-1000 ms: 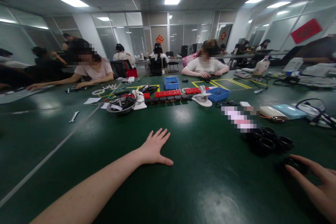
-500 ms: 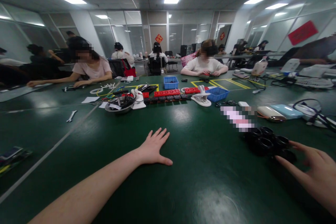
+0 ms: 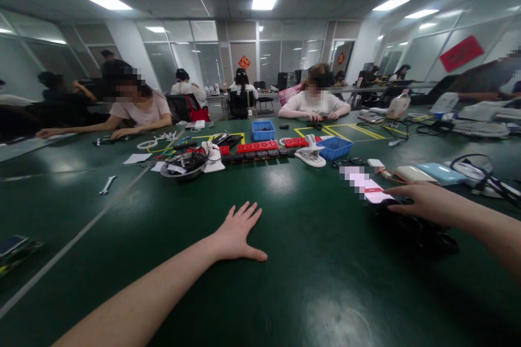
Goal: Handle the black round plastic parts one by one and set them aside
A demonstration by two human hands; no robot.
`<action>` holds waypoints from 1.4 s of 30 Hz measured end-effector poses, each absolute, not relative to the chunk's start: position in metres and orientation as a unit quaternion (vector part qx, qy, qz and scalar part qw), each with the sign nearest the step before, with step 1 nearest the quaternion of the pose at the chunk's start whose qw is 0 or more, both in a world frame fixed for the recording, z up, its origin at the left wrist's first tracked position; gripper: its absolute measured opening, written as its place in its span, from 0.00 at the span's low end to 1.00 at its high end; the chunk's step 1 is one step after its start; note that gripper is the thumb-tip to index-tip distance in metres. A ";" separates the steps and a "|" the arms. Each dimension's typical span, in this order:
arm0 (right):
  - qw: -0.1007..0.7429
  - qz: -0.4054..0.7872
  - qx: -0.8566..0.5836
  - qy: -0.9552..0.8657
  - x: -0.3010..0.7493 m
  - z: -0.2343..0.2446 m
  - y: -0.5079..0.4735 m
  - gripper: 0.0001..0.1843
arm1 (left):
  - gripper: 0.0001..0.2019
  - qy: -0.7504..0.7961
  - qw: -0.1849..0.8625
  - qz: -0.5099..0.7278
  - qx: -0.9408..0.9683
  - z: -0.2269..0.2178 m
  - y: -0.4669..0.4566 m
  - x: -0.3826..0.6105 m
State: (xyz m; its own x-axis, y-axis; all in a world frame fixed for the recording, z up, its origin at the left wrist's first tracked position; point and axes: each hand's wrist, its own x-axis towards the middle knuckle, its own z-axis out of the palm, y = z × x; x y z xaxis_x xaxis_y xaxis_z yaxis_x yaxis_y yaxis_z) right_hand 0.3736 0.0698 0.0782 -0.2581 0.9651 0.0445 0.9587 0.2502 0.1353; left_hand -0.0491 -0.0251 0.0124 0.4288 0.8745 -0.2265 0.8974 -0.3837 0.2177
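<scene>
My left hand (image 3: 238, 233) lies flat on the green table (image 3: 285, 282), fingers spread, holding nothing. My right hand (image 3: 427, 203) reaches in from the right and rests over a cluster of black rings (image 3: 423, 230), covering most of them. Its fingers stretch toward the left, above the rings. Whether they grip a ring is hidden. A pixelated pink-and-white item (image 3: 364, 184) lies just beyond the fingertips.
Red and black power strips (image 3: 260, 150), two blue bins (image 3: 264, 130), a white clamp (image 3: 311, 152), a bowl of cables (image 3: 181, 165), a wrench (image 3: 106, 185) and phones (image 3: 442, 172) lie further back. People sit at the far side (image 3: 313, 103).
My right hand has moved up and left from the table's near right edge onto the black rings. My left hand has stayed flat in place.
</scene>
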 end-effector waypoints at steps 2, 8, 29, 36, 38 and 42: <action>0.070 0.002 0.598 0.798 0.373 0.076 0.071 0.18 | 0.54 0.533 0.158 -0.036 0.831 0.011 -0.024 -0.049; 0.071 -0.047 0.607 0.791 0.370 0.078 0.071 0.16 | 0.54 0.530 0.157 -0.026 0.833 0.007 -0.022 -0.052; 0.000 -0.003 0.509 0.861 0.251 0.071 0.042 0.16 | 0.52 0.533 0.170 0.025 0.829 0.004 -0.025 -0.050; -0.048 0.044 0.426 0.902 0.145 0.064 0.017 0.15 | 0.49 0.579 0.169 0.136 0.786 0.003 -0.026 -0.049; -0.061 0.047 0.403 0.912 0.132 0.060 0.013 0.16 | 0.44 0.591 0.163 0.174 0.771 0.005 -0.025 -0.048; -0.151 0.027 0.353 0.923 0.131 0.042 0.013 0.17 | 0.23 0.559 0.170 0.213 0.783 0.006 -0.026 -0.046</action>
